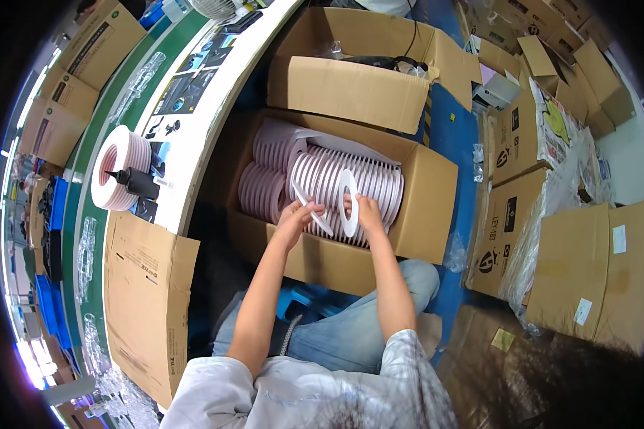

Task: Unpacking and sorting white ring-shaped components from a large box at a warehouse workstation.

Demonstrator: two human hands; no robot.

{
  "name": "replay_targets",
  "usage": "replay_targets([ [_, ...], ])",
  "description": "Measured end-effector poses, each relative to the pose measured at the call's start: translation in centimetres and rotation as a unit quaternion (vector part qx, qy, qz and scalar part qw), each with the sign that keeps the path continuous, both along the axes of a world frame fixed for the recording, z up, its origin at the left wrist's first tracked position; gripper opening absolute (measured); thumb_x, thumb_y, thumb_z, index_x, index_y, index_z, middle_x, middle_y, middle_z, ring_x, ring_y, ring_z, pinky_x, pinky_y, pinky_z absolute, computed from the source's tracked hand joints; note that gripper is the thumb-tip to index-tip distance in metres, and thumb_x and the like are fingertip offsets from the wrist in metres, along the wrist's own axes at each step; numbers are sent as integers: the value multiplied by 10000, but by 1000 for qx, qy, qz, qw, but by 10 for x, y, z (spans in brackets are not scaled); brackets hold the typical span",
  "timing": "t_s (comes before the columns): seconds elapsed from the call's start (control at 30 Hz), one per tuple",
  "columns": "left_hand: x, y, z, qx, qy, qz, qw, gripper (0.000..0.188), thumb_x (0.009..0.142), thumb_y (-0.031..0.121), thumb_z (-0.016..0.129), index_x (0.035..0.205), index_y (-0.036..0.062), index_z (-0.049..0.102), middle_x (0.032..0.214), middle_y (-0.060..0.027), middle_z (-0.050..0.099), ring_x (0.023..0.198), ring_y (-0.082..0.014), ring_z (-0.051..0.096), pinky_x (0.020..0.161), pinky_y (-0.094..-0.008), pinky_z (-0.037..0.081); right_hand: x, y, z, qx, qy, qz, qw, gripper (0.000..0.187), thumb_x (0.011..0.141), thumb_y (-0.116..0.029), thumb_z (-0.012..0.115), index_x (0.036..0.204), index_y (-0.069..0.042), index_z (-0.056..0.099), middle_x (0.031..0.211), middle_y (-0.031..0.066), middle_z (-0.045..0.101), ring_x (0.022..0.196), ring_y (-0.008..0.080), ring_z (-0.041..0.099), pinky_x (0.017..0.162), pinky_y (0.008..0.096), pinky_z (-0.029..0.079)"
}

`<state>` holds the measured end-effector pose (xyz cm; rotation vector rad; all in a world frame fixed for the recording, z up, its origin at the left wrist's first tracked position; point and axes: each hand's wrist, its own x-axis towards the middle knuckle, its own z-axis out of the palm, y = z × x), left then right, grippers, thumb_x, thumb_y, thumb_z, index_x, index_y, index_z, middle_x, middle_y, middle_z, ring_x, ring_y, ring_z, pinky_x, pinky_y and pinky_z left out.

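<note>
My left hand point(298, 217) is closed around a thin white disc point(310, 205), which I see nearly edge-on. In my right hand point(365, 213) is a white flat ring point(346, 187), pinched at its right side and turned to show its round centre hole. Both are held over an open cardboard box point(304, 259) in front of my knees. Rows of white and pale pink rings point(261, 189) stand on edge, packed inside that box. A pale sheet point(336, 145) lies across the far side of the rows. The fingertips of both hands are partly hidden.
Another open carton point(347, 89) stands just beyond, with a black item and cable in it. Left is a white worktable point(193, 136) holding a stack of rings point(118, 154) and a black bottle point(139, 183). Cartons point(508, 222) and plastic wrap line the right side.
</note>
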<state>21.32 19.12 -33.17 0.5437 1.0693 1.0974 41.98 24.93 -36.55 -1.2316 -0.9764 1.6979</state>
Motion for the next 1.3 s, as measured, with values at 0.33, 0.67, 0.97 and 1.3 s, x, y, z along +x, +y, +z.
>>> replay_targets([
  [0.33,-15,37,38,-8,77,-56,995,480,889,308,591,1216,-25,479,968,-133,655,875,-195,633,787,-305,486,0,-1,9,7,86,-26,996,465,970,-242,305,1074,97,606,889,124,662,734,154,602,681,276,488],
  [0.67,0,31,69,-69,-37,-64,995,509,909,417,501,1192,-7,492,1015,-172,642,912,-269,633,859,-396,493,9,-3,16,42,38,-39,998,391,954,-223,394,1029,80,629,905,120,664,750,144,608,666,257,484],
  [0.97,11,17,63,-62,63,-11,996,289,843,260,614,933,-15,602,859,-111,650,796,-174,611,755,-280,461,19,-2,-1,58,79,-71,993,355,942,-209,447,1018,80,640,976,120,679,745,125,618,645,256,495],
  [1.3,12,18,48,-16,255,22,966,186,789,184,627,780,2,586,669,-52,593,623,-121,547,607,-260,413,12,1,27,214,246,-72,942,434,926,-270,399,1092,71,609,1081,163,630,984,172,582,885,291,439],
])
